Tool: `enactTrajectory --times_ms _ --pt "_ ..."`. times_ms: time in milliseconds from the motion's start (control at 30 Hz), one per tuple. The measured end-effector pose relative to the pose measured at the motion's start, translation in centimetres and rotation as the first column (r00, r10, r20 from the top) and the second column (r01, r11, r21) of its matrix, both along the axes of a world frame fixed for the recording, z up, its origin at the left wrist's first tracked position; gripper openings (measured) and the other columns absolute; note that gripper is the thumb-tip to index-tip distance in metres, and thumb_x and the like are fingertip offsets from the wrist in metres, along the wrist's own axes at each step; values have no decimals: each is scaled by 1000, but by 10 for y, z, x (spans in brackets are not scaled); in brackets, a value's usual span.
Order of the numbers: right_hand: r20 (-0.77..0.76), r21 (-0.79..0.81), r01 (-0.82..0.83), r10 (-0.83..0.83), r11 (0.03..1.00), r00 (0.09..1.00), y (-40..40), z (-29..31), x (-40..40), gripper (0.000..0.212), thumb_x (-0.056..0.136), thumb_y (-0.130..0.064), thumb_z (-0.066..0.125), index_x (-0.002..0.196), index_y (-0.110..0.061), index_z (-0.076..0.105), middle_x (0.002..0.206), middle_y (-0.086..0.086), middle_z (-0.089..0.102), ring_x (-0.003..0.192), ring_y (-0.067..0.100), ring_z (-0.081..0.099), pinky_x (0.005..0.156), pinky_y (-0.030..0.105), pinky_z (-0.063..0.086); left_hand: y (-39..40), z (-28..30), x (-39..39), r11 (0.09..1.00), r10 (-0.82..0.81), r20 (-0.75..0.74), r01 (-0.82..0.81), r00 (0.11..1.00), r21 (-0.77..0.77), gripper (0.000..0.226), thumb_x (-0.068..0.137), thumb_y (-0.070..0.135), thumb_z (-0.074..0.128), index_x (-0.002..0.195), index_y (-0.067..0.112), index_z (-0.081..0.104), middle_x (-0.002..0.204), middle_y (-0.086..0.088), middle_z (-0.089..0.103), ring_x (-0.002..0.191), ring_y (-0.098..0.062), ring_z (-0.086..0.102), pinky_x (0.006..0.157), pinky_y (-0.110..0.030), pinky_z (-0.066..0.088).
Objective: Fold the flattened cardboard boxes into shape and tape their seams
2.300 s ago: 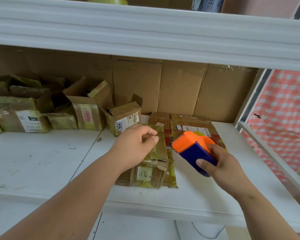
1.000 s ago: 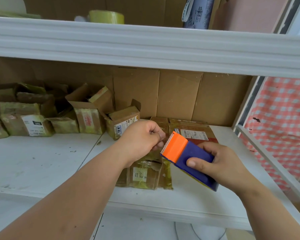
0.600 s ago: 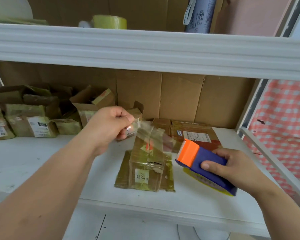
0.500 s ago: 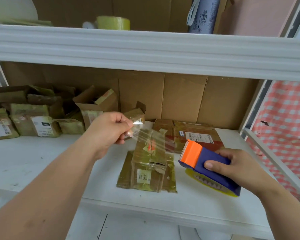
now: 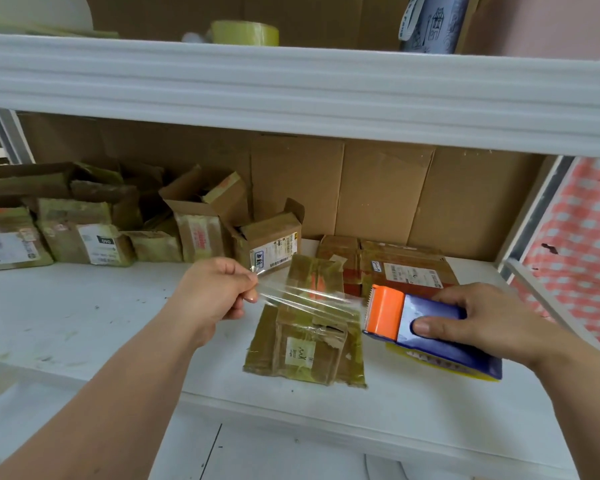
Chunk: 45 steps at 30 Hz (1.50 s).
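left hand pinches clear tape end — right hand grips tape dispenser.

Head-worn view, down onto shelf

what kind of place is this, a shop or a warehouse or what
Probably a small packing or storage corner, not clearly a shop. White shelves hold many used, taped cardboard boxes, a spare tape roll sits above, and the hands are pulling clear tape from a dispenser.
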State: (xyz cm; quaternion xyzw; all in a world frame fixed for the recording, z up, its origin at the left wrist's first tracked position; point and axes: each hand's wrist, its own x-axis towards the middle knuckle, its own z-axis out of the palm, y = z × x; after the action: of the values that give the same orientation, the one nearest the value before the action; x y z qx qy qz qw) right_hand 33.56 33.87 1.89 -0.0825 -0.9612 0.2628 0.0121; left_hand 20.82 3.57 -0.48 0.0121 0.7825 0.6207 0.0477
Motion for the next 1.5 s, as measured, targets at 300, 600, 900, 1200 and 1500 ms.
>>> enactTrajectory --times_ms 300,600,900,1200,1500 --pt "97 -2 -6 6 1000 995 1 1 -9 53 57 -73 60 76 -26 74 68 -12 70 61 1 63 59 23 42 -2 -11 -2 1000 2 75 -3 997 17 11 93 5 63 84 3 68 61 -9 67 46 -12 46 43 -23 45" --pt "261 -58 -12 27 998 965 5 4 -23 57 61 -73 64 84 -22 77 79 -6 75 75 12 72 84 39 54 -1 -18 -1 1000 4 174 -8 985 22 5 90 0 64 90 -5 67 58 -13 67 41 -12 44 41 -20 44" --pt "324 -7 -9 10 1000 946 9 0 -33 66 52 -80 63 87 -25 78 79 -8 76 77 10 72 86 37 57 2 -33 3 999 24 230 -32 973 32 11 88 0 63 90 -10 65 62 -16 68 44 -15 42 44 -21 43" --pt "349 -13 -5 10 1000 937 2 -22 -42 50 68 -71 70 78 -23 74 70 -9 72 70 7 68 62 21 46 2 -53 3 999 -42 426 32 904 30 10 90 7 65 88 -2 68 62 -12 67 42 -12 43 42 -20 42" --pt "351 -47 -34 48 998 935 -2 -31 -47 61 59 -78 66 83 -23 76 78 -7 75 74 10 72 70 27 52 12 -42 2 937 -148 412 261 899 -232 12 92 8 59 83 2 64 79 -14 76 37 -12 49 45 -22 45"
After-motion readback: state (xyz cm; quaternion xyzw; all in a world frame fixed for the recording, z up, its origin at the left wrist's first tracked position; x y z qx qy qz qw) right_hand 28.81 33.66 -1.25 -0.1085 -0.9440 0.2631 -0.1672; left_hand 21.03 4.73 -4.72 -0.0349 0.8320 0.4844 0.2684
